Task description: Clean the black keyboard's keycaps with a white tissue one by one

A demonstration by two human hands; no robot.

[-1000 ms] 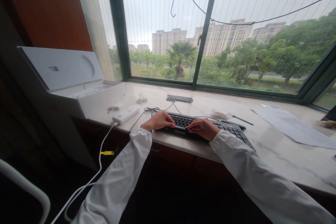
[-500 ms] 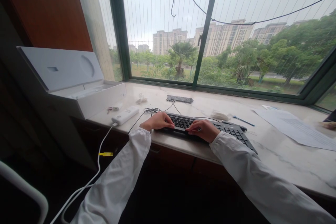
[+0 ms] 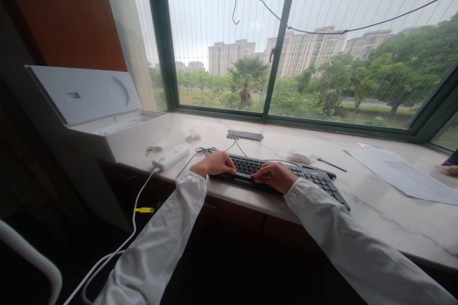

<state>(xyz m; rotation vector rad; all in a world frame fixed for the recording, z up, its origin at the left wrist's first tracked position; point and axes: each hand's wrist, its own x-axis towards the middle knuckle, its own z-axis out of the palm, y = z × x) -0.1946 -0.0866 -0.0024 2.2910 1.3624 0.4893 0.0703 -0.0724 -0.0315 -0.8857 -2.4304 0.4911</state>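
A black keyboard [image 3: 324, 182] lies along the front edge of the marble sill, its right end angled toward me. My left hand [image 3: 214, 164] is closed in a pinch, fingertips down on the keyboard's front edge left of its middle. Just to the right, my right hand [image 3: 275, 176] pinches at the same edge, thumb and forefinger together. What is between the fingertips is too small to make out. Behind the keyboard, a block of loose dark keycaps [image 3: 245, 135] is laid out in rows. A bundled black cable [image 3: 206, 151] lies behind my left hand.
On the left stand an open white box [image 3: 138, 136] and a white power strip [image 3: 171, 157] with its cord hanging down. Small keys [image 3: 153, 148] lie near them. Rightward are a blue pen-like stick [image 3: 332, 164], a pale lump [image 3: 299, 157] and paper sheets [image 3: 400, 171]. A window closes off the back.
My right hand has shifted very slightly left along the keyboard's front edge. My left hand stays nearly where it was, both still pinched.
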